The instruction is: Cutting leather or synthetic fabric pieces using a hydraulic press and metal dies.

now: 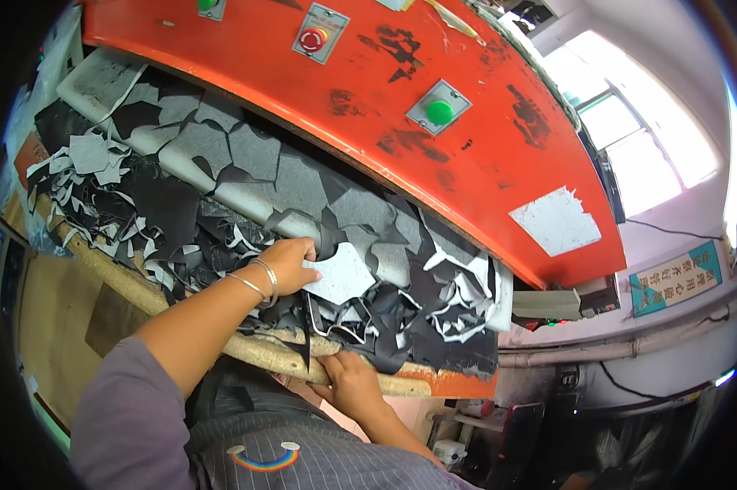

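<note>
Pinching a white cut piece (341, 278) in the left hand (289, 265) over a tabletop (462, 384) heaped with black and white offcuts (164, 200). Resting the right hand (352, 382) on its padded rim (270, 356); cannot tell whether closed.

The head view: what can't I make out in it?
Head view:
- Underside of the white angular piece in the left hand: faces away.
- Palm of the right hand: hidden by its back.
- Green upper-left button: cut off by the top edge.
- Underneath the dark flat scraps: covered.

From the cut piece (344, 276), the panel (360, 118) stands at twelve o'clock, the sign (677, 279) (on the wall (671, 211)) at three.
</note>
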